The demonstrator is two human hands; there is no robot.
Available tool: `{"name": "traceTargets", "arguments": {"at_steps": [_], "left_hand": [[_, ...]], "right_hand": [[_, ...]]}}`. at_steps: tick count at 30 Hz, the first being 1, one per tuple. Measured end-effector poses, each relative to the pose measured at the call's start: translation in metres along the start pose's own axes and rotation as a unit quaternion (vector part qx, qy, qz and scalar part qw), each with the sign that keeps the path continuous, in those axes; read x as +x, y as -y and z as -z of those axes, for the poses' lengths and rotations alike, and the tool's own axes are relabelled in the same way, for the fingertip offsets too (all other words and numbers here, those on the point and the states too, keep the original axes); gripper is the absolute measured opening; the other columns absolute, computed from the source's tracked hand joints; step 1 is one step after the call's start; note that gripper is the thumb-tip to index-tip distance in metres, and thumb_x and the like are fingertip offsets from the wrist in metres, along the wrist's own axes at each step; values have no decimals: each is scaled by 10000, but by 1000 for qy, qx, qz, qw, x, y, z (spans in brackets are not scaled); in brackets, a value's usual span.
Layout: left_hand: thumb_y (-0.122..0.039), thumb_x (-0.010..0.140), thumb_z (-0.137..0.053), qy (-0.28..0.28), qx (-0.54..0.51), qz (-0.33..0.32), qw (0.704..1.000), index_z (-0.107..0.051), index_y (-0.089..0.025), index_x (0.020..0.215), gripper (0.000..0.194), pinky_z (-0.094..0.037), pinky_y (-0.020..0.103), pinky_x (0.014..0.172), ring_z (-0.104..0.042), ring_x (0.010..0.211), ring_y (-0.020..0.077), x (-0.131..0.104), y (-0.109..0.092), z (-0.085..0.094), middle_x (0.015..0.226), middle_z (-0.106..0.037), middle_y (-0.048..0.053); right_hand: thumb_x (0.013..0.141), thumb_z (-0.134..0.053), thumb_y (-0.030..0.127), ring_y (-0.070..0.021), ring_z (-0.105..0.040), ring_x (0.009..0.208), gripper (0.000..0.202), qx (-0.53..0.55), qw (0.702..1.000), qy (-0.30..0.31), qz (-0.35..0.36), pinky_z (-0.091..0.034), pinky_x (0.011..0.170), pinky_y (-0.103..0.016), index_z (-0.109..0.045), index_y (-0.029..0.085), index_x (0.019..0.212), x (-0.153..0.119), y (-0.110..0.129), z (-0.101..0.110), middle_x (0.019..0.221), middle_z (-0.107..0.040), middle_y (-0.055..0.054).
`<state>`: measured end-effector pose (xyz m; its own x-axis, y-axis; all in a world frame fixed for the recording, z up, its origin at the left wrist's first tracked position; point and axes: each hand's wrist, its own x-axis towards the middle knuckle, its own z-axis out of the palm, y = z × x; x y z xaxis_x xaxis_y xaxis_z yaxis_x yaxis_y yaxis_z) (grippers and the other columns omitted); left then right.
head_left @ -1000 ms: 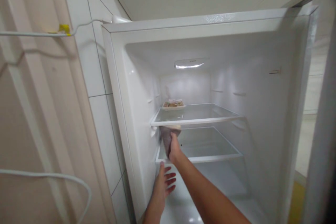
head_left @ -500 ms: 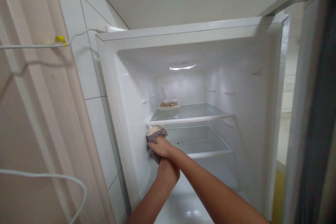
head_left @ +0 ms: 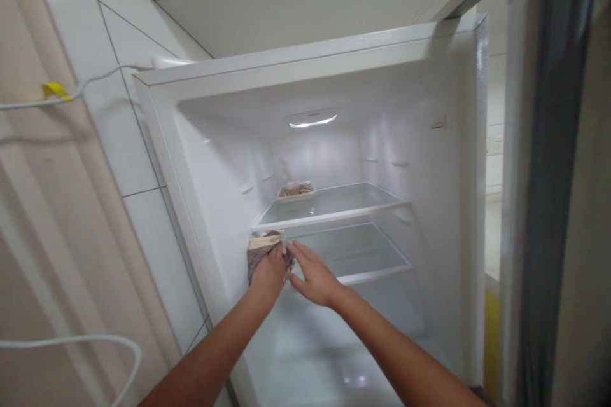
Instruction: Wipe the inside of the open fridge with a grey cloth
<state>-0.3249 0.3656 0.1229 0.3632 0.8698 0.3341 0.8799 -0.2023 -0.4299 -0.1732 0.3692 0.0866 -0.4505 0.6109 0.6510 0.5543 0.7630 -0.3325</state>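
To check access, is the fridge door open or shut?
Open: the door stands swung out at picture right; left hand and right hand are inside with a cloth.

Can't fully see the fingertips on the left hand, they're kinda buried in the bunched cloth, and that hand blocks part of the cloth too. No clue if the right hand actually touches it. Behind the hands, the lower shelf has its near left corner hidden. Contents of the tray beyond them: too tiny to identify.
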Motion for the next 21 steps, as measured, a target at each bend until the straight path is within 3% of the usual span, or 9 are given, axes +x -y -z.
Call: {"name": "traceTargets", "arguments": {"at_steps": [1,3,7,10,15,21], "left_hand": [[-72,887,-491,11,37,-17,999,-614,-77,1315,445,-370,504,1138,-391,1422,333,-4,2,3,1486,-494,238],[-67,877,-478,45,87,-52,994,-690,-103,1219,404,-456,457,1034,-492,1327,318,-11,5,8,1392,-590,221],[-88,850,-522,87,107,-63,988,-777,-148,1037,321,-498,373,907,-642,1090,268,-15,5,10,1152,-730,179],[-120,851,-521,84,129,-36,987,-759,-88,1085,335,-449,387,1006,-645,1110,282,-13,5,12,1143,-733,215],[-240,811,-585,58,162,16,985,-656,-58,1274,502,-313,490,1146,-482,1343,376,-15,4,23,1384,-601,255],[-136,844,-465,14,169,63,984,-612,-55,1321,506,-222,520,1181,-436,1373,370,-2,5,17,1390,-591,250]], "right_hand": [[871,-565,303,-209,-441,1411,671,-62,996,-31,-50,-386,1150,-351,-399,197,1512,-12,-17,1,1550,-465,-90],[861,-525,205,-269,-501,1355,617,-98,986,-69,-114,-410,1122,-422,-455,118,1468,-36,-51,5,1481,-527,-162],[876,-439,97,-288,-559,1273,501,-148,968,-123,-162,-390,1112,-481,-563,106,1362,-74,-95,16,1351,-623,-186],[940,-433,147,-284,-578,1238,372,-173,963,-142,-152,-367,1119,-491,-656,153,1239,-93,-106,18,1265,-686,-140],[1001,-422,208,-272,-564,1244,319,-208,954,-183,-112,-353,1106,-469,-689,183,1176,-115,-112,8,1292,-686,-76],[991,-461,211,-241,-584,1167,296,-240,945,-216,-53,-382,1044,-417,-672,188,1198,-125,-122,5,1258,-698,-72]]}}
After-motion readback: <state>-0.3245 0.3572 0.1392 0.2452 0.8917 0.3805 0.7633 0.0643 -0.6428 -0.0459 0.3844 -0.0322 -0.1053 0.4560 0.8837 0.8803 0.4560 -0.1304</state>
